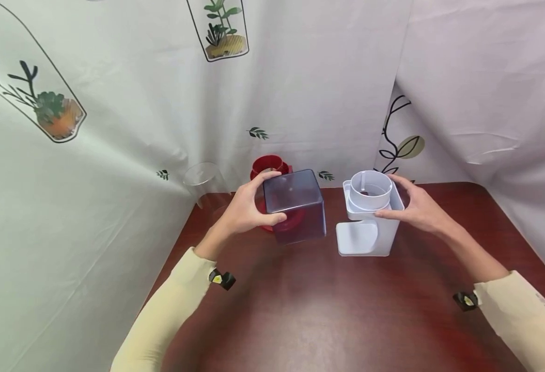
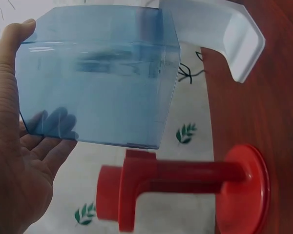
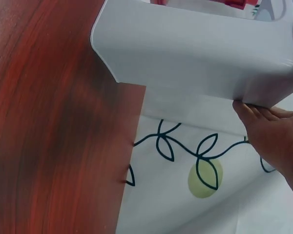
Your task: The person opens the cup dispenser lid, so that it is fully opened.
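My left hand (image 1: 249,206) grips a translucent blue-grey square plastic container (image 1: 295,194), thumb on the near side and fingers behind. In the left wrist view the fingertips (image 2: 53,124) show through the wall of the container (image 2: 97,92). My right hand (image 1: 416,209) grips the top of a white plastic dispenser base (image 1: 386,232) with a round collar (image 1: 371,194) on top and a flat foot at its lower left. Container and base are apart, side by side. Whether the base's foot touches the table, I cannot tell.
Behind the container, a red stand (image 2: 185,170) with a round foot stands on the dark red wooden table (image 1: 309,315). At the back left is a clear plastic cylinder (image 1: 204,178). White cloth (image 1: 318,103) with printed plants hangs along the table's back and sides.
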Demonstrator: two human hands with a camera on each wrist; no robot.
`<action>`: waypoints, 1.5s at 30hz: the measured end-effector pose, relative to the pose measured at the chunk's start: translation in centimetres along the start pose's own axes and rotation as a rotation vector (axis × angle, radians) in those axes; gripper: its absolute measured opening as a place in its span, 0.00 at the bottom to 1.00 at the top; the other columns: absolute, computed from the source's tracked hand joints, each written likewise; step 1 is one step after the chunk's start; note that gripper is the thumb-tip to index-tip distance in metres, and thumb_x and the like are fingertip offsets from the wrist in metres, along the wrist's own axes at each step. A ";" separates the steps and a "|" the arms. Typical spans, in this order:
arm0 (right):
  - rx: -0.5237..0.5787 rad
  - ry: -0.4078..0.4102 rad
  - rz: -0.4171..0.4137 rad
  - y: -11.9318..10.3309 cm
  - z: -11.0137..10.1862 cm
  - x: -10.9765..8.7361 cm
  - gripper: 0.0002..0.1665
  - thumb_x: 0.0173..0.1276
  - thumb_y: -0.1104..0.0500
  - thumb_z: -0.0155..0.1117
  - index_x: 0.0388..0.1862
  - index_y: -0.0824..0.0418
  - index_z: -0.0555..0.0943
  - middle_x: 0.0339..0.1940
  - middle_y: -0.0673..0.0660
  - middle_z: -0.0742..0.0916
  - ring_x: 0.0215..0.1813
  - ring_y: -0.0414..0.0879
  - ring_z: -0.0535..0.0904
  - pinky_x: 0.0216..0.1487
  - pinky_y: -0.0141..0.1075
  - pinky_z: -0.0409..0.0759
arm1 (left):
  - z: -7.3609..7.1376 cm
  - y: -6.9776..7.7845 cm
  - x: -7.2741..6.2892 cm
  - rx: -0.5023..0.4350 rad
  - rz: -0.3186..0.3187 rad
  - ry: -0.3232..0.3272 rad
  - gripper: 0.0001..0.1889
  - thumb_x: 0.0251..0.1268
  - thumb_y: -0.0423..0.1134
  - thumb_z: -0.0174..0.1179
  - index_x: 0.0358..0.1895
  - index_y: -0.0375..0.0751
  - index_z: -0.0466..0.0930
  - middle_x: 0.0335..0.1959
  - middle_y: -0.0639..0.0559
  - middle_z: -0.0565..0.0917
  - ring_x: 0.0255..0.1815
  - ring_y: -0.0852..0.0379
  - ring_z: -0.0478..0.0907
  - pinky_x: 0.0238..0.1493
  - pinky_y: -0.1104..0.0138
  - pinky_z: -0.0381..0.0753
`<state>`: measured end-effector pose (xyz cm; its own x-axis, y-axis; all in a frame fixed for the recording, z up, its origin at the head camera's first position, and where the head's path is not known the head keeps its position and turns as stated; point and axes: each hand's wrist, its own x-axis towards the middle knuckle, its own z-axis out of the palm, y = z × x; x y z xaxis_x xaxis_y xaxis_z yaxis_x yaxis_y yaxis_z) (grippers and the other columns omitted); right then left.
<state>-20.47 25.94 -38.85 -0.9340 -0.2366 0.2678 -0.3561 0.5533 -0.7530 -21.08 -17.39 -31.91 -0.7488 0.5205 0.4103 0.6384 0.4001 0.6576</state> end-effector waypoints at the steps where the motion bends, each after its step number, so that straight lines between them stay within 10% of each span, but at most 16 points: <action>1: 0.002 -0.001 0.000 -0.1 0.1 0.0 0.61 0.59 0.54 0.86 0.83 0.66 0.62 0.65 0.68 0.82 0.57 0.53 0.78 0.49 0.20 0.72 | -0.1 -0.2 -0.3 0.005 -0.004 0.002 0.45 0.52 0.46 0.82 0.76 0.49 0.72 0.69 0.54 0.79 0.58 0.53 0.80 0.59 0.55 0.83; 11: -0.035 -0.006 -0.008 -1.6 1.4 -0.3 0.61 0.57 0.49 0.87 0.82 0.64 0.63 0.67 0.68 0.81 0.61 0.63 0.79 0.62 0.62 0.75 | -0.9 -1.6 -3.0 -0.007 -0.079 -0.016 0.48 0.50 0.41 0.82 0.77 0.50 0.69 0.62 0.50 0.83 0.56 0.52 0.82 0.60 0.55 0.84; 18: -0.030 -0.010 -0.015 -2.4 2.4 -0.4 0.62 0.57 0.48 0.87 0.82 0.64 0.63 0.67 0.68 0.81 0.61 0.63 0.79 0.63 0.63 0.74 | -1.3 -1.4 -4.6 0.014 -0.110 -0.012 0.47 0.48 0.34 0.82 0.76 0.36 0.70 0.62 0.40 0.83 0.56 0.45 0.82 0.61 0.49 0.83; 27: -0.014 -0.018 -0.056 -3.8 4.6 -0.3 0.60 0.55 0.48 0.88 0.80 0.64 0.65 0.63 0.66 0.83 0.58 0.61 0.82 0.62 0.60 0.78 | -2.4 -4.5 -7.5 -0.012 -0.192 0.003 0.49 0.47 0.31 0.84 0.77 0.43 0.69 0.61 0.43 0.82 0.55 0.46 0.82 0.60 0.51 0.83; 37: 0.019 -0.005 -0.064 -5.0 6.9 -0.1 0.62 0.54 0.46 0.89 0.80 0.63 0.65 0.63 0.63 0.83 0.58 0.58 0.83 0.60 0.57 0.81 | -4.5 -2.7 -10.3 -0.017 -0.217 0.021 0.46 0.50 0.28 0.81 0.75 0.29 0.68 0.59 0.36 0.81 0.48 0.46 0.83 0.51 0.70 0.83; 45: 0.043 0.010 -0.068 -5.8 8.7 0.3 0.64 0.52 0.46 0.90 0.82 0.62 0.64 0.65 0.62 0.83 0.61 0.58 0.82 0.63 0.56 0.80 | -5.7 -4.2 -12.4 -0.010 -0.263 0.062 0.46 0.49 0.27 0.82 0.75 0.35 0.69 0.59 0.36 0.81 0.49 0.49 0.83 0.50 0.72 0.81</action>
<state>-18.39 15.73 -39.67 -0.9081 -0.2646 0.3246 -0.4171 0.5014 -0.7580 -15.51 -29.79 -36.17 -0.8984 0.3522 0.2623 0.4189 0.5077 0.7529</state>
